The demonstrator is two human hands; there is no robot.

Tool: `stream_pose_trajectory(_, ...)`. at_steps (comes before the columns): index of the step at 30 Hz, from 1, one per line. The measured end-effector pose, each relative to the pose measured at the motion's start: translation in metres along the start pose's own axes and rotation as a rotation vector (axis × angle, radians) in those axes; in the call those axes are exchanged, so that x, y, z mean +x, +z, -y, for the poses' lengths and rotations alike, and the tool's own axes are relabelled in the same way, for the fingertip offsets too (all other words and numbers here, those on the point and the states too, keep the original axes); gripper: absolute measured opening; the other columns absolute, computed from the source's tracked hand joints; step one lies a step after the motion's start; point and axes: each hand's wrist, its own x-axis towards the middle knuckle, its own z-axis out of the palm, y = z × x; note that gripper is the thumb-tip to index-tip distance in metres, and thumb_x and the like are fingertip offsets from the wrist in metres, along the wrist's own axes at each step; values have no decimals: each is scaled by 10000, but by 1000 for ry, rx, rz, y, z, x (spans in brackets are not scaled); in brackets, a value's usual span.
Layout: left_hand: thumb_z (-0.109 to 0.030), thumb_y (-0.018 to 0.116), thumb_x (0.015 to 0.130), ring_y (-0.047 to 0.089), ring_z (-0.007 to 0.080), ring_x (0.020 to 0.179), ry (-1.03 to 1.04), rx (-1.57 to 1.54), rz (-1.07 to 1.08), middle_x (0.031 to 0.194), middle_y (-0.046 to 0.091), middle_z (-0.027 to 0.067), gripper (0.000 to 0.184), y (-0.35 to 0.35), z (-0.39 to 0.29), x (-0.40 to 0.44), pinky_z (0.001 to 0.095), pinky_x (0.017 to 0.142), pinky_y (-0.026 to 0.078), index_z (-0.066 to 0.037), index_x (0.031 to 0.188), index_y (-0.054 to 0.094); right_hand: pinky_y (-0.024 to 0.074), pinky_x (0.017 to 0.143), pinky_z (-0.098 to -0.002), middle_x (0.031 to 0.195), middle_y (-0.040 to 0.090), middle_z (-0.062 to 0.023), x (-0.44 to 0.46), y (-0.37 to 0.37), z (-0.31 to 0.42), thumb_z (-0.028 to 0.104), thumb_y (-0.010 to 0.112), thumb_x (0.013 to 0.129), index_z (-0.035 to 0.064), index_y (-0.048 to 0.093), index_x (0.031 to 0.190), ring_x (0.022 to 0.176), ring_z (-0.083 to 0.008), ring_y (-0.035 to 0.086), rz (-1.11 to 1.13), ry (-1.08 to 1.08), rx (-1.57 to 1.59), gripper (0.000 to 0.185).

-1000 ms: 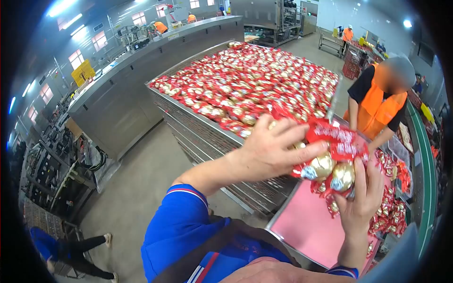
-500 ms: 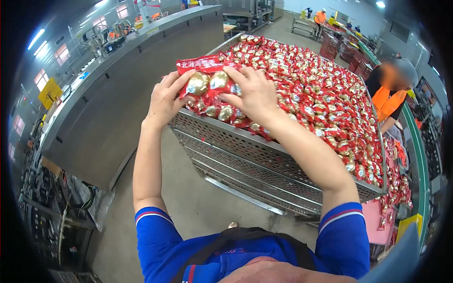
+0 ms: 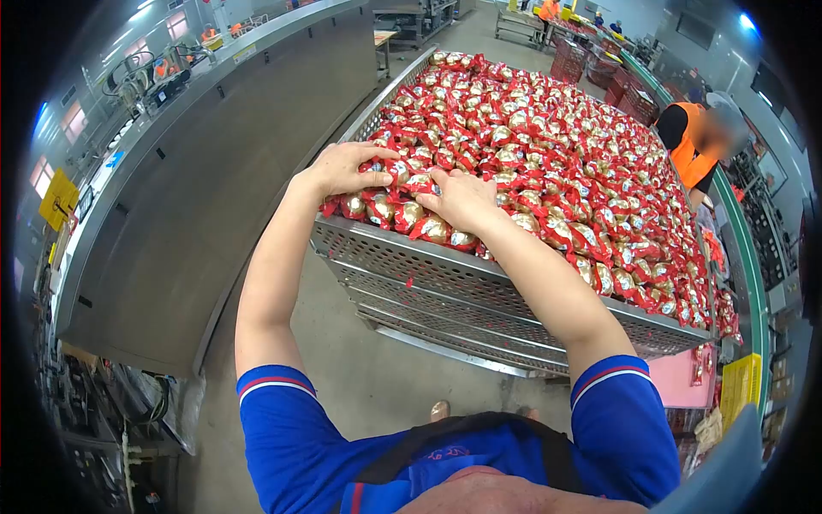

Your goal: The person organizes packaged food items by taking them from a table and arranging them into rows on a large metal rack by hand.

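Red-and-gold wrapped packets [image 3: 548, 163] with twisted ends, each round and egg-like, fill a perforated metal tray [image 3: 445, 265] in a dense layer. At the tray's near left corner my left hand [image 3: 347, 169] rests on the packets, thumb and fingers apart around a gold one [image 3: 398, 171]. My right hand [image 3: 462, 201] lies on the packets just to the right, its index finger and thumb spread over a red wrapper. Both palms face down, and some fingertips of each hand are hidden among the wrappers.
More perforated trays are stacked beneath this one. A tall steel panel [image 3: 231, 171] stands to the left. Across the tray, a person in an orange vest [image 3: 689, 158] is beside a green-edged conveyor [image 3: 749, 257]. A yellow crate [image 3: 741, 385] sits at lower right.
The group of packets held up between both hands is now down among the others in the tray. My hands have lowered and their fingers have spread. The view has shifted slightly.
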Motion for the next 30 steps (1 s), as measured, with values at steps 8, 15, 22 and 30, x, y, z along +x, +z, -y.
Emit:
stream_pose_trajectory(8,-524,663,858,513,295,1278,4,-22,101,1331,602,105,552,9,4,-2,435,1071,375,-260,1340,607,357,1012,-610,1251,644,-133,-6,-1,-4,579,467,942,164,581,1326,1178,-299,599,72,-69,-64,577)
stream_pose_trajectory(15,-288,679,889,555,246,1234,85,-356,54,1335,599,144,470,25,14,0,369,1053,415,-30,1278,617,496,824,-480,1022,713,-149,-1,5,-6,589,506,850,136,762,972,1006,-314,664,94,-154,-27,534)
stream_pose_trajectory(22,-205,515,989,458,308,1333,174,35,-102,1419,504,177,414,38,30,5,412,1107,345,-16,1355,546,228,1049,-713,1415,494,-182,-25,20,-15,612,474,907,130,607,1317,1345,-351,418,-382,-230,35,647)
stream_pose_trajectory(30,-134,422,1039,498,336,1290,75,110,-983,1395,514,206,376,51,-16,-38,422,1099,369,30,1366,507,390,907,-545,1017,672,-25,-264,-102,-169,370,738,765,154,698,1016,963,-198,625,-1022,-433,33,333)
